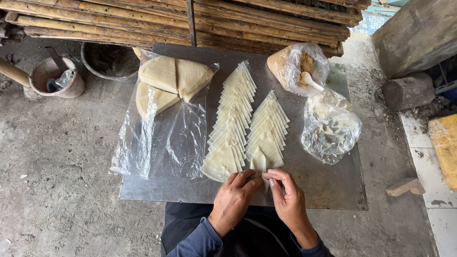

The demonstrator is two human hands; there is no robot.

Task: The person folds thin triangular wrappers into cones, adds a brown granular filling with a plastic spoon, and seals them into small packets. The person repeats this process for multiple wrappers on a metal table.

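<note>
The metal sheet surface [333,190] rests low over a concrete floor [62,181], with stacked bamboo poles [266,19] behind. Left hand [233,200] and right hand [288,200] both pinch a folded pastry wrapper [258,162] at the near edge; each grip appears narrow. Two rows of wrappers [235,114] lie just beyond, beside two plastic bags [328,128]
</note>
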